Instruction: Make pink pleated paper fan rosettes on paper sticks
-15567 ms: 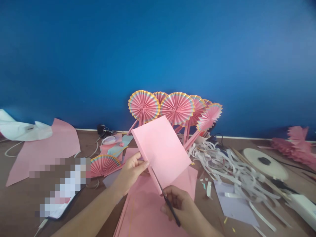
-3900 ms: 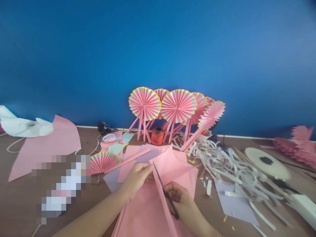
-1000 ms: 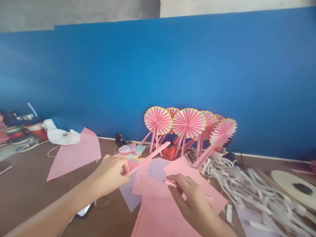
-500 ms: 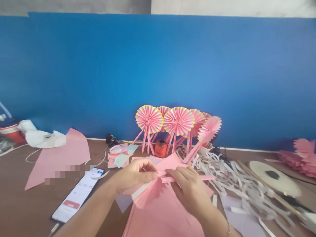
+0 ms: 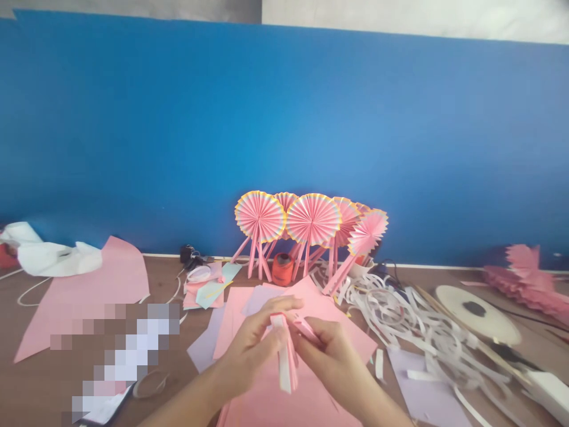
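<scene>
Pleated pink paper fan (image 5: 288,363), folded narrow, is pinched in the left hand (image 5: 254,343) above pink sheets (image 5: 284,412), its far end hidden by fingers; the right hand (image 5: 333,354) grips a slim pink piece (image 5: 306,328) beside it. From here, the orange roll (image 5: 282,273)'s markings look unreadable.

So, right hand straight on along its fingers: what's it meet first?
Probably the pleated pink paper pinched in the left hand, just ahead of the right hand. Depth is unclear; they may already touch.
</scene>
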A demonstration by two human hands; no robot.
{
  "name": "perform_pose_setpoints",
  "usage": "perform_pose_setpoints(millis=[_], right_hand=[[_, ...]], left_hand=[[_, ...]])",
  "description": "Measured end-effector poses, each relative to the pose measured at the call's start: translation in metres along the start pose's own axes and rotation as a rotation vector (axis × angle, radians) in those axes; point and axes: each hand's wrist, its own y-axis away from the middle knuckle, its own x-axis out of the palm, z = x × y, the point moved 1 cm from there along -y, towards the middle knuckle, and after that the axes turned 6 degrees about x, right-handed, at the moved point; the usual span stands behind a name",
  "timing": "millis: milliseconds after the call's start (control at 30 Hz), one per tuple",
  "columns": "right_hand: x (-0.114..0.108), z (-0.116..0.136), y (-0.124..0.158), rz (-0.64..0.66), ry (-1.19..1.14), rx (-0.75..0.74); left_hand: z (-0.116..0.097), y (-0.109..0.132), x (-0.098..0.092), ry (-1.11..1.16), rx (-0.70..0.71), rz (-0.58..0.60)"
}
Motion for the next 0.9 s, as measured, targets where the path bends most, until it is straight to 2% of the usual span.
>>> perform_pose_setpoints(millis=[167, 300, 367, 500, 567, 733, 833, 900], right_hand=[[-0.002, 0.010, 0.008, 0.038, -0.164, -0.019], [0.007, 0.008, 0.007, 0.051, -0.262, -0.017], [0.010, 0.004, 0.003, 0.032, -0.268, 0.020], [0.008, -0.007, -0.008, -0.045, -0.213, 0.058], [0.007, -0.011, -0.011, -0.086, -0.166, 0.058], [0.012, -0.006, -0.007, -0.141, -0.172, -0.011], [0.014, 0.004, -0.005, -0.116, -0.168, -0.048], [0.013, 0.008, -0.006, -0.093, -0.155, -0.019]], left_hand=[[-0.020, 0.005, 0.005, 0.002, 0.059, -0.209], [-0.022, 0.010, 0.008, -0.090, 0.078, -0.200], [-0.019, 0.010, 0.011, 0.035, 0.034, -0.194], [-0.014, 0.001, 0.020, 0.481, -0.104, -0.219], [-0.016, -0.003, 0.022, 0.619, -0.145, -0.249], [-0.023, -0.008, 0.019, 0.772, -0.108, -0.339], [-0.021, -0.007, 0.017, 0.786, -0.089, -0.316], [-0.016, -0.005, 0.017, 0.764, -0.101, -0.291]])
